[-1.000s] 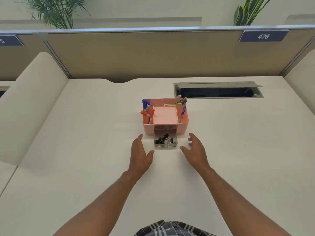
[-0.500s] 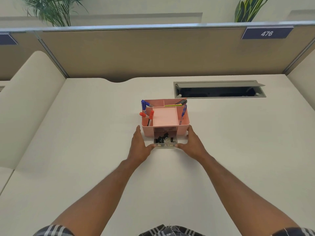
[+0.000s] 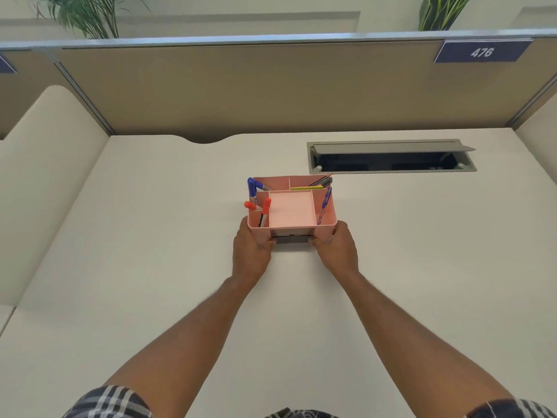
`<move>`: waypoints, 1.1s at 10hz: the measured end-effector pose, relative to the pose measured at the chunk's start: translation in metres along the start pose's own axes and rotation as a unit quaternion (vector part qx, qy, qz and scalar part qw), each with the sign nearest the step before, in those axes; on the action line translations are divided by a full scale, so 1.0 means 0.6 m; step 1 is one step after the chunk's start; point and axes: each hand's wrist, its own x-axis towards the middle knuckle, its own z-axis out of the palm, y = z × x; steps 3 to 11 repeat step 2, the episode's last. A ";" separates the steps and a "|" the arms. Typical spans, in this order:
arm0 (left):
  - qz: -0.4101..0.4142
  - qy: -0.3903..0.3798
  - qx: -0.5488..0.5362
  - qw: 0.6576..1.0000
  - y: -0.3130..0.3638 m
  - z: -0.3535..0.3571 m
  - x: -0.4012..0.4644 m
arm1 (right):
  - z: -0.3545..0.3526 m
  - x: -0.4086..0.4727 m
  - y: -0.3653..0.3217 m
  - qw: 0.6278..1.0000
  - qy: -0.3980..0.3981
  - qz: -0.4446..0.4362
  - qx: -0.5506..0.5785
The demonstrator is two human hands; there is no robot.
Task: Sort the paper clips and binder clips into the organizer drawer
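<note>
A pink desk organizer [image 3: 291, 210] stands in the middle of the white desk, with blue and red markers and pens in its side and back compartments. Its clear drawer [image 3: 291, 238] sits pushed into the front, only the drawer's face showing; the clips inside are hidden. My left hand [image 3: 252, 248] holds the organizer's front left corner, thumb against the drawer face. My right hand [image 3: 335, 245] holds the front right corner the same way.
An open grey cable hatch [image 3: 390, 157] is set into the desk [image 3: 150, 236] behind and right of the organizer. A beige partition [image 3: 271, 92] with a "476" label [image 3: 481, 52] closes the far edge. Padded dividers flank both sides.
Both hands moved forward from the desk to the organizer. The drawer, which stuck out with clips visible, has slid into the organizer.
</note>
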 end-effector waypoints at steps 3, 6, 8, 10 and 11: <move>-0.089 0.029 0.075 0.993 -0.015 0.005 -0.020 | 0.002 -0.017 0.012 1.000 0.017 0.010 0.022; -0.089 0.029 0.075 0.993 -0.015 0.005 -0.020 | 0.002 -0.017 0.012 1.000 0.017 0.010 0.022; -0.089 0.029 0.075 0.993 -0.015 0.005 -0.020 | 0.002 -0.017 0.012 1.000 0.017 0.010 0.022; -0.089 0.029 0.075 0.993 -0.015 0.005 -0.020 | 0.002 -0.017 0.012 1.000 0.017 0.010 0.022; -0.089 0.029 0.075 0.993 -0.015 0.005 -0.020 | 0.002 -0.017 0.012 1.000 0.017 0.010 0.022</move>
